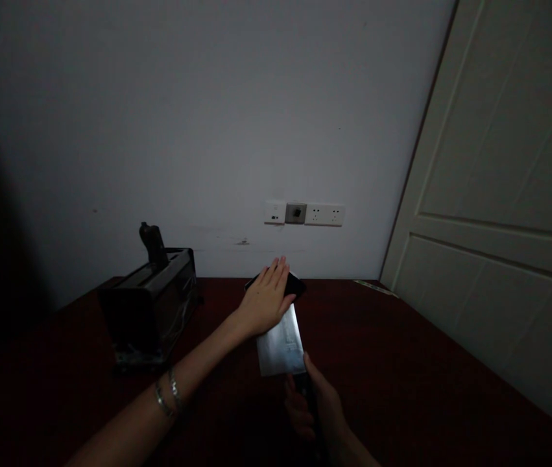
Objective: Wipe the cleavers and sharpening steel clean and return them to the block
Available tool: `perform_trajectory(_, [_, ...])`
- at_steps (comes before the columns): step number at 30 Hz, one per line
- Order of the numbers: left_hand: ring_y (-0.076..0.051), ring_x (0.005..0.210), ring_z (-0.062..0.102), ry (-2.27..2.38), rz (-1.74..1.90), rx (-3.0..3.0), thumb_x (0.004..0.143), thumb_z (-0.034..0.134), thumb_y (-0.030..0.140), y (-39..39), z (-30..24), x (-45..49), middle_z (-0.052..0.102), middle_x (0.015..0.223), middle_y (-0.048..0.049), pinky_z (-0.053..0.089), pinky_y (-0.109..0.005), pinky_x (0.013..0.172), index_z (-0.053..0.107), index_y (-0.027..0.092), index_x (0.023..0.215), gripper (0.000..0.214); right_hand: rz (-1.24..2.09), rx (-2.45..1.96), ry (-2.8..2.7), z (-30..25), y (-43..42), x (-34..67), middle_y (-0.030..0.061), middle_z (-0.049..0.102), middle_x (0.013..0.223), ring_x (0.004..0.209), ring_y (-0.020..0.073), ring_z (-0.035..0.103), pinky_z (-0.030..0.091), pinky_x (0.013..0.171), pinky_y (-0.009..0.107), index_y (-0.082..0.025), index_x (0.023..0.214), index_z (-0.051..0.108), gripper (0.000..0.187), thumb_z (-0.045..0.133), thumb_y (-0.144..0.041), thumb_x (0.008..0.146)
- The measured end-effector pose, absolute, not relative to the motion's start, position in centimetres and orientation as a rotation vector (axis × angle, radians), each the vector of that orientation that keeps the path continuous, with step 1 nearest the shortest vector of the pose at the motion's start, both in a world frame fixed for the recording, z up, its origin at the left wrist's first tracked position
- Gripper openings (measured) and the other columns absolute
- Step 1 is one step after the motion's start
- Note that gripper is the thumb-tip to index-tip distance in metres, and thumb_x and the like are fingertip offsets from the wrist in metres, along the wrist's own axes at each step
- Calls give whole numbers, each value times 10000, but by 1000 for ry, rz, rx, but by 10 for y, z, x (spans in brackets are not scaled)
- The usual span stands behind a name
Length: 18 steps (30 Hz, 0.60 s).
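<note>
My right hand [315, 401] is closed round the dark handle of a broad cleaver [281, 344], thumb resting at the base of the shiny blade. The blade lies flat, pointing away from me, over a small black block [294, 284] on the dark red table [402, 363]. My left hand [264, 299], with bracelets at the wrist, lies open and flat on the far end of the blade, fingers stretched out together over the black block. What lies under the blade is hidden.
A dark metal box-shaped machine [152, 305] with an upright handle stands on the table at the left. A row of wall sockets [305, 213] sits on the grey wall behind. A white door [504, 214] bounds the right side.
</note>
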<state>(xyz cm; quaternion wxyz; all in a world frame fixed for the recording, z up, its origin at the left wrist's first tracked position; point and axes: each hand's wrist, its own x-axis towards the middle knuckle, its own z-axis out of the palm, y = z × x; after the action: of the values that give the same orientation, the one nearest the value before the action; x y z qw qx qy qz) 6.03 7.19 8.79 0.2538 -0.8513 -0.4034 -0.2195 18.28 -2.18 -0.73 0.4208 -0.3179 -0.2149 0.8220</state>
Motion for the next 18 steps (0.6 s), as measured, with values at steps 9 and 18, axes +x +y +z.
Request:
perform_trajectory(9, [-229, 1361, 76, -1054, -551, -2313, 917, 254, 420, 56, 83, 63, 118, 1476, -140, 197, -374, 1089, 184, 60, 1392, 600, 2043, -753, -576, -11, -24, 182, -78, 357, 368, 262, 21, 219, 110, 273, 159, -162, 601, 484, 549, 467, -703, 690])
perform_trajectory(18, [-235, 1364, 29, -1055, -570, -2275, 907, 278, 415, 41, 72, 69, 87, 1481, -136, 192, -382, 1090, 165, 69, 1398, 611, 2060, -745, -570, -9, -22, 184, -69, 377, 366, 256, 28, 233, 121, 272, 164, -165, 594, 486, 554, 461, -712, 675])
